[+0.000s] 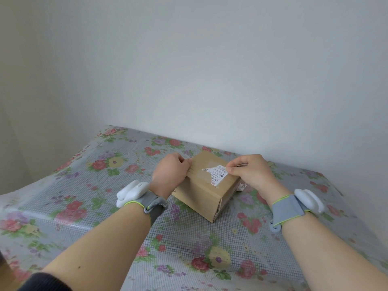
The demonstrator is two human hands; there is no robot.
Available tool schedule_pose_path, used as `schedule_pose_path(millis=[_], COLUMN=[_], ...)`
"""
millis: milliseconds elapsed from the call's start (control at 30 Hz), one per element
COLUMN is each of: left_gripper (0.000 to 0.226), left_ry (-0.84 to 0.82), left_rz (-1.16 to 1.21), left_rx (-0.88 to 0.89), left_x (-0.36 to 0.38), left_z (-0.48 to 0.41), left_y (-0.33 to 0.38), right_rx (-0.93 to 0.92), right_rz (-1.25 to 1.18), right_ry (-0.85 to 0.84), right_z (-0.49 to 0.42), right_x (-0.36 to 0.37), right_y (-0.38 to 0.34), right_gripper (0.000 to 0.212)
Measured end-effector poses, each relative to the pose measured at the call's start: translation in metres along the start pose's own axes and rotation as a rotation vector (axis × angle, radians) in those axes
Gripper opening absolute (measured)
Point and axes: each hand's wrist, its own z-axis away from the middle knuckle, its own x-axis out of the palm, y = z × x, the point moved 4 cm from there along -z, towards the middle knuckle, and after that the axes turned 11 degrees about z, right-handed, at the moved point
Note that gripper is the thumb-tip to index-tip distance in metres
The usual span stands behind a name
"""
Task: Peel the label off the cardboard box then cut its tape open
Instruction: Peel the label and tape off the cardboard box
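Two bare hands work on a small brown cardboard box [206, 192], which sits on a table [100, 208] covered in floral plastic, near a white wall [210, 70]. Glossy clear tape [196, 175] crosses the box top beside a white printed label [217, 174] — ragged, partly torn away. The left hand [171, 168] grips the box's upper left edge with curled fingers — the right hand [249, 171] pinches the label's right edge.

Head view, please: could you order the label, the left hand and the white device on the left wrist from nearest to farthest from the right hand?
1. The label: on top of the cardboard box, pinched by the right hand.
2. The left hand: gripping the box's left edge.
3. The white device: on the left wrist, farthest left.
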Motion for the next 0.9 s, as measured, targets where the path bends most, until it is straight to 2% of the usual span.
schedule_pose_path(millis=[133, 300, 400, 467, 600, 633, 800, 900], left_gripper=[0.029, 0.029, 0.028, 0.028, 0.029, 0.029, 0.029, 0.03], left_ry=[-0.001, -0.01, -0.017, -0.02, -0.024, -0.022, -0.021, -0.02], left_rz=[-0.001, 0.008, 0.004, 0.005, 0.008, 0.006, -0.009, -0.008], left_rx=[0.0, -0.009, -0.01, -0.01, 0.002, 0.004, -0.002, -0.003], left_x=[0.0, 0.0, 0.0, -0.001, 0.0, 0.0, 0.001, 0.001], left_z=[0.001, 0.0, 0.001, 0.001, 0.0, 0.0, -0.002, -0.002], left_y=[0.0, 0.001, 0.0, 0.001, 0.001, 0.0, -0.001, 0.0], right_rx=[0.013, -0.037, -0.095, -0.112, -0.016, -0.017, -0.128, -0.17], right_rz=[0.108, 0.364, 0.389, 0.306, -0.211, -0.259, 0.065, 0.25], right_ry=[-0.013, -0.108, -0.115, -0.11, 0.01, 0.05, 0.062, 0.162], right_z=[-0.006, -0.008, -0.004, -0.002, -0.002, -0.003, -0.001, 0.0], right_x=[0.006, 0.008, 0.008, 0.011, 0.01, 0.006, 0.0, 0.002], right_y=[-0.006, -0.018, -0.013, -0.004, 0.009, 0.009, 0.002, -0.006], right_gripper=[0.003, 0.026, 0.026, 0.019, 0.014, 0.013, 0.005, 0.007])
